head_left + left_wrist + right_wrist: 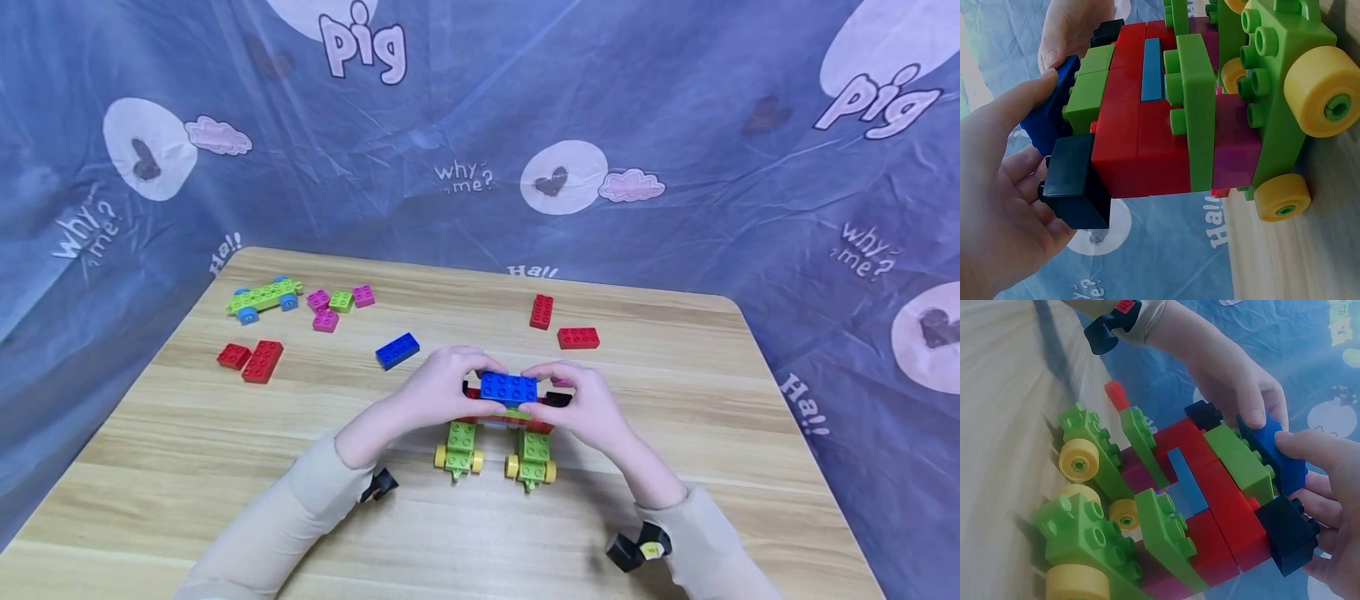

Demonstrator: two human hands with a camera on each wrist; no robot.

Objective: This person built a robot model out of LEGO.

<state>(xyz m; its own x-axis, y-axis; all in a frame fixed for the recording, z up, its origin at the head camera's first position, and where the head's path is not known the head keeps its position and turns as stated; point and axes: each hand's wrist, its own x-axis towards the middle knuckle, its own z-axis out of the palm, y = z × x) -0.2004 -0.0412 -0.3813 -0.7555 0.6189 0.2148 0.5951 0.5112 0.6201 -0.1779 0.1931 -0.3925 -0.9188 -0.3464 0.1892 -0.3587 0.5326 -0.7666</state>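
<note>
A brick build (501,417) of red, green, magenta and black bricks stands on two green wheeled bases with yellow wheels (459,450) near the table's front middle. On top of it lies a blue brick (508,387). My left hand (450,385) pinches the brick's left end and my right hand (577,398) pinches its right end. In the left wrist view my left thumb presses the blue brick (1047,119) above a black brick (1075,181). In the right wrist view my right thumb lies on the blue brick (1275,453), with fingers under a black brick (1285,531).
Loose on the wooden table (750,417): a blue brick (397,350), two red bricks (260,361) at the left, two red bricks (578,337) behind the build, a green base with blue wheels (264,297), and small pink and green bricks (341,301). Blue printed cloth surrounds the table.
</note>
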